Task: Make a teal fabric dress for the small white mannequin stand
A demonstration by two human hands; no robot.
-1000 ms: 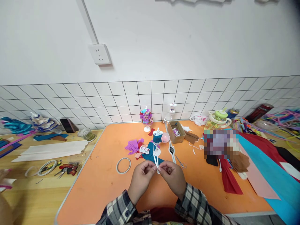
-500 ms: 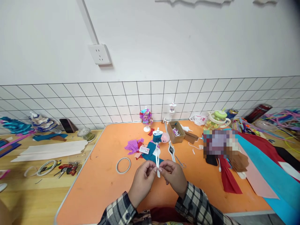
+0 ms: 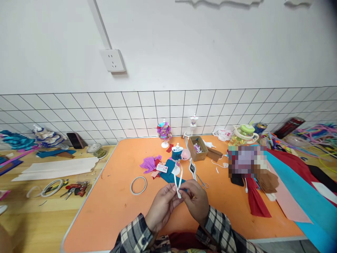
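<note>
A narrow white strip [image 3: 180, 180] is pinched between my two hands, bent into a loop with its ends crossing at my fingertips. My left hand [image 3: 162, 207] is closed on the crossing from the left, and my right hand [image 3: 197, 200] grips it from the right. Just beyond stands a small white dress form [image 3: 177, 149] wearing a teal top [image 3: 177, 155]. Teal cloth [image 3: 168, 168] lies around its base, with a small white labelled packet [image 3: 162, 168] to the left. Purple cloth [image 3: 149, 164] lies farther left.
A roll of white tape [image 3: 138, 185] lies left of my hands; scissors [image 3: 202, 181] lie to the right. Behind are a cardboard box [image 3: 197, 149], a dressed purple form [image 3: 164, 131] and a bare form [image 3: 193, 121]. A teapot [image 3: 244, 134] and coloured cloth sheets [image 3: 286, 191] fill the right.
The strip's two lengths have spread into a wider loop and now cross at my fingertips. My left fingers have shifted under the crossing; my right hand has moved slightly left.
</note>
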